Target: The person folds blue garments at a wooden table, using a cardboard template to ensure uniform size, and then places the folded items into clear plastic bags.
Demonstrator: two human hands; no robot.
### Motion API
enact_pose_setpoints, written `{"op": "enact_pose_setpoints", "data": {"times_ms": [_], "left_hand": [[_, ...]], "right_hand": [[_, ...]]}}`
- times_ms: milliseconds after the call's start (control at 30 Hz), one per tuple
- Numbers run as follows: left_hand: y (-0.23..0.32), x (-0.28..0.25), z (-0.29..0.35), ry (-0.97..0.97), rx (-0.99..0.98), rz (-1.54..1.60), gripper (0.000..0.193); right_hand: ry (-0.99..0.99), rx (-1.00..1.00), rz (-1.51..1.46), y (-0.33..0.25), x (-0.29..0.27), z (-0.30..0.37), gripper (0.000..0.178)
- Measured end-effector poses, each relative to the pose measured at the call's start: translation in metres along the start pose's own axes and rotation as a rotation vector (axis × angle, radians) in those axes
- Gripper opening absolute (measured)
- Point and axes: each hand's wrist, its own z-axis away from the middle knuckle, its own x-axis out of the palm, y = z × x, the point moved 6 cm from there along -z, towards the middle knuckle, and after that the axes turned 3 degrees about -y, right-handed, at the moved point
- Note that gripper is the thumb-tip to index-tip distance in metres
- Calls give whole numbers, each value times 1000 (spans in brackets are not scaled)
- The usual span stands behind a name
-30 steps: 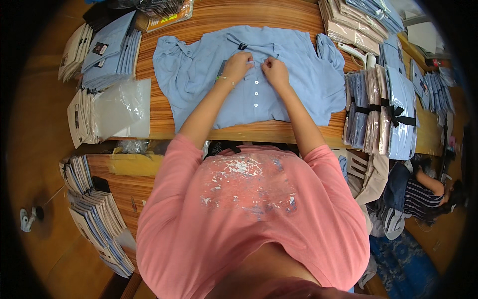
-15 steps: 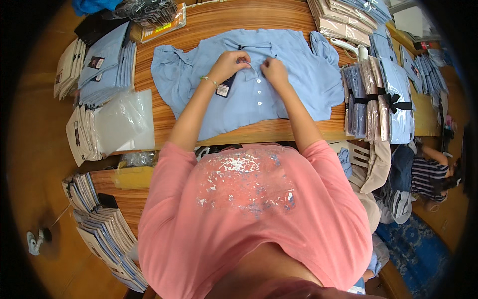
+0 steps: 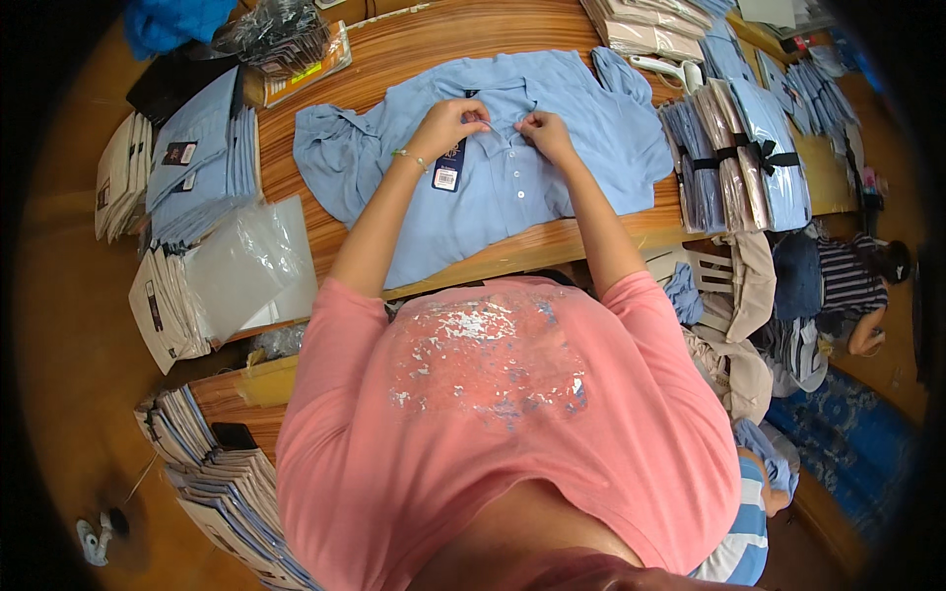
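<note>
A light blue shirt lies spread on the wooden table, its collar at the far side and white buttons down its front. At the upper placket my left hand pinches the cloth edge just below the collar. Opposite it, my right hand pinches the other side of the front opening. Between the two hands the cloth is slightly lifted. A dark hang tag with a white label rests on the shirt below my left hand. My fingertips hide whatever small part lies between them.
Folded blue shirts and clear plastic bags sit on the left. Ribbon-tied packed shirts stand on the right, near a white handled tool. More folded garments fill a lower-left surface. Another person is at far right.
The view has turned slightly, shifting the table and stacks. Both hands stay at the shirt's placket, still pinching the cloth. The person at right has moved an arm.
</note>
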Motion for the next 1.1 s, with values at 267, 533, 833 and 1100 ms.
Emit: {"op": "enact_pose_setpoints", "data": {"times_ms": [267, 533, 833, 1100], "left_hand": [[53, -13, -11, 70, 235, 54, 15], [76, -57, -16, 37, 190, 65, 14], [123, -108, 51, 141, -41, 162, 26], [65, -36, 98, 166, -297, 486, 17]], "right_hand": [[-62, -323, -381, -87, -17, 40, 15], [-46, -317, -461, -114, 11, 67, 38], [-219, -419, -170, -191, -31, 97, 21], [-75, -464, 207, -146, -5, 130, 18]]}}
